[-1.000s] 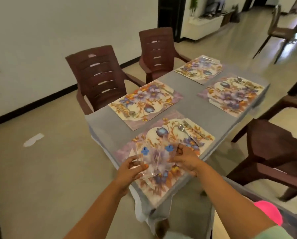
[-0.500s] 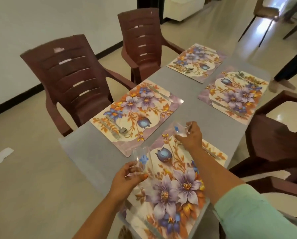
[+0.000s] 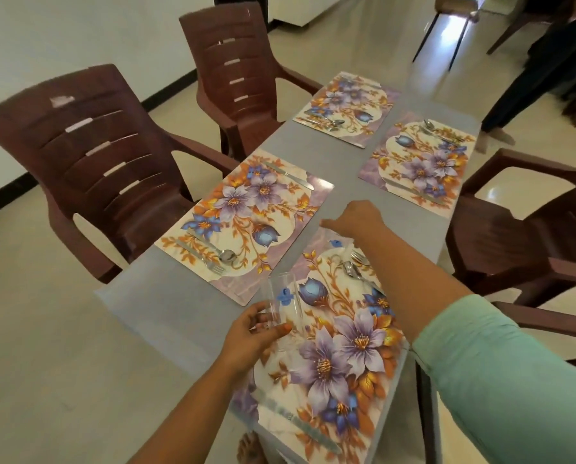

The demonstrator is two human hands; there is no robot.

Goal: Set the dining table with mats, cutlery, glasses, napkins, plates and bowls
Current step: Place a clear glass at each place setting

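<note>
Four floral mats lie on the grey table (image 3: 166,306), each with cutlery. My left hand (image 3: 255,334) grips a clear glass (image 3: 281,304) with a blue flower print, held upright over the left edge of the nearest mat (image 3: 333,356). My right hand (image 3: 358,218) reaches over that mat's far corner and holds a second clear glass (image 3: 337,246) from above; this glass is faint and partly hidden under the hand. A spoon and fork (image 3: 353,265) lie just right of it. The other mats lie at near left (image 3: 246,216), far left (image 3: 345,108) and far right (image 3: 417,162).
Two brown plastic chairs (image 3: 89,169) (image 3: 236,68) stand along the table's left side, and two more (image 3: 527,242) on the right. A person in dark clothes (image 3: 534,75) stands past the far right corner. Bare table shows between the mats.
My right hand has carried its glass further forward to the nearest mat's far corner. My left hand still holds its glass by the mat's left edge. The camera has moved closer.
</note>
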